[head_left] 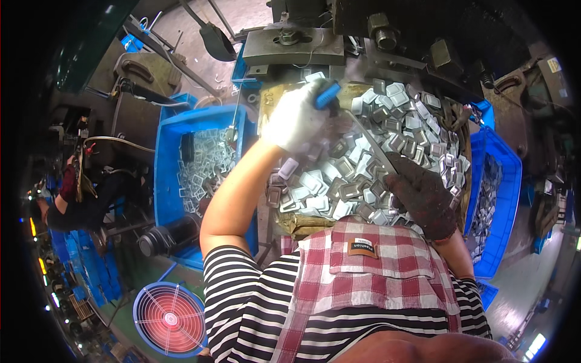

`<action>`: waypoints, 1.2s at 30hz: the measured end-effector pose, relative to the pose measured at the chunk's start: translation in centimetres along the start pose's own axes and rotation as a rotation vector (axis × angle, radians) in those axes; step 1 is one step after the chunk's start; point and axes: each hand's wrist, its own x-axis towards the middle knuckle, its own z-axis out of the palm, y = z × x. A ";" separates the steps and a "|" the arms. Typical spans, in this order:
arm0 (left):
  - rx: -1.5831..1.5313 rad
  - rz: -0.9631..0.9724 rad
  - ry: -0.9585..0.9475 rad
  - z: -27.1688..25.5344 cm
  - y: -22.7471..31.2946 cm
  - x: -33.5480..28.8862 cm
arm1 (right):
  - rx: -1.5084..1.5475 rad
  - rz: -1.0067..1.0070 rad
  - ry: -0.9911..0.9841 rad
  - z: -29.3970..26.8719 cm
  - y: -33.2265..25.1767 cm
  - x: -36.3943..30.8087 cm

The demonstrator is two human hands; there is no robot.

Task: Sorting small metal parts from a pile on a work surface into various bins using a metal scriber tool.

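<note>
My left hand (295, 118), in a white glove, reaches over the far left of the heap of parts. Its fingers are closed around a short blue handle-like piece (328, 95); motion blur hides what it belongs to. A dark, worn glove covers my right hand (420, 196), which is closed on the near end of a long thin metal rod (370, 140). From there the rod slants away to the far left, towards the blue piece. Beneath both hands lie many small rectangular metal parts (348, 192), silver-grey and shaped like shallow trays.
A blue bin (162, 175) with metal frames stands at the left, and another blue bin (509, 199) of parts at the right. A heavy machine block (295, 51) lies beyond the heap. A round red fan (169, 317) is at lower left; another person (63, 187) is far left.
</note>
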 end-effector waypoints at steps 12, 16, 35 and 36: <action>0.700 0.092 -0.381 -1.2 2.9 6.2 | 0.033 0.046 0.321 -1.8 2.4 0.4; 0.792 0.131 -0.472 0.6 7.5 9.5 | -0.046 -0.087 0.555 -2.5 1.5 2.2; 0.711 -0.110 -0.532 -1.7 1.6 -4.1 | -0.406 -0.454 0.792 -1.7 3.6 9.5; 0.691 -0.099 -0.472 -1.7 1.3 -4.5 | -0.403 -0.459 0.788 -2.1 3.7 9.4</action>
